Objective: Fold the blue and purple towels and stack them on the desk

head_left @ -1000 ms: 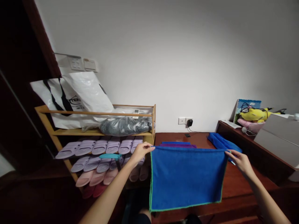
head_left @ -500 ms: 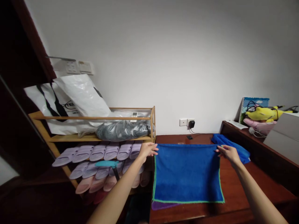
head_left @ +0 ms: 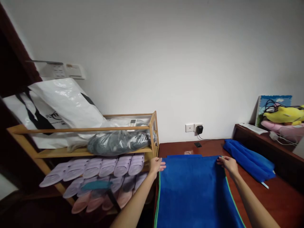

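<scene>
A blue towel with green edging spreads between my two hands over the brown wooden tabletop. My left hand pinches its far left corner. At the far right corner my right hand has the towel between thumb and fingers. The towel's near edge runs out of the bottom of the view. Behind its far edge a strip of more blue cloth shows. To the right of my right hand lies a second blue cloth, bunched lengthwise, with a small white tag.
On the left stands a wooden rack with lilac slippers, pink slippers, white bags and a plastic-wrapped dark bundle. A black plug sits in the wall. A raised ledge at right holds a yellow plush toy.
The view has moved closer and tilted. The towel now reaches past the bottom of the picture, and the purple piece under its near edge is out of sight. Both hands keep their corners.
</scene>
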A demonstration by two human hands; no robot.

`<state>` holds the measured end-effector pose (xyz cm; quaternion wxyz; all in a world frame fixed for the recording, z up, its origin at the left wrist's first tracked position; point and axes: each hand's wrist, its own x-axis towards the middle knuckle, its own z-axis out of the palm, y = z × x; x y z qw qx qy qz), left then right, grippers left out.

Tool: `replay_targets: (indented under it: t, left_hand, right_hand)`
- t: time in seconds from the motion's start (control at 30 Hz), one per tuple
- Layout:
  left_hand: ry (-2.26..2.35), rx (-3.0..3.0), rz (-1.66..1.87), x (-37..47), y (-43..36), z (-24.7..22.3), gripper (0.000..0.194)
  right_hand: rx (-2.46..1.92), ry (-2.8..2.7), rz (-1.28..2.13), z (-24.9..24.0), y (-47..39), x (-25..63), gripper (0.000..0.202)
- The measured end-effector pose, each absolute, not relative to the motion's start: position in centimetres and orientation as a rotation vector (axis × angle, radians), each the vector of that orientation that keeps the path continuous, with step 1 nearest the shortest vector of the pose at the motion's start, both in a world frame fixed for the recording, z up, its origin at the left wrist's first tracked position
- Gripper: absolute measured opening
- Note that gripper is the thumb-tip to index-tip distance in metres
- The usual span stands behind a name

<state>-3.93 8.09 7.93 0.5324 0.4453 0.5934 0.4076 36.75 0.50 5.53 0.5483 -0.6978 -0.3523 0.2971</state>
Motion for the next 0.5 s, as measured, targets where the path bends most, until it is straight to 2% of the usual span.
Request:
replay_targets:
  t: [0.23, 0.3, 0.43, 0.5]
  left_hand:
    - [1.460, 1.112, 0.952, -3.1, 10.1, 3.5, 0.026]
    - [1.474, 1.194, 0.975, -2.7, 10.2, 2.7, 0.028]
    - [1.432, 1.470, 1.035, 0.5, 8.4, 1.2, 0.038]
    - [1.331, 1.705, 1.010, 2.7, 7.1, 0.5, 0.045]
  right_hand:
    - [-1.798, -0.963, 0.742, 1.0, 3.0, 36.9, 0.026]
    - [-1.882, -1.013, 0.677, 0.4, 3.2, 36.5, 0.033]
    - [-1.972, -1.227, 0.447, -0.6, 3.7, 31.0, 0.059]
    - [-1.897, -1.454, 0.398, -1.2, 4.1, 26.5, 0.061]
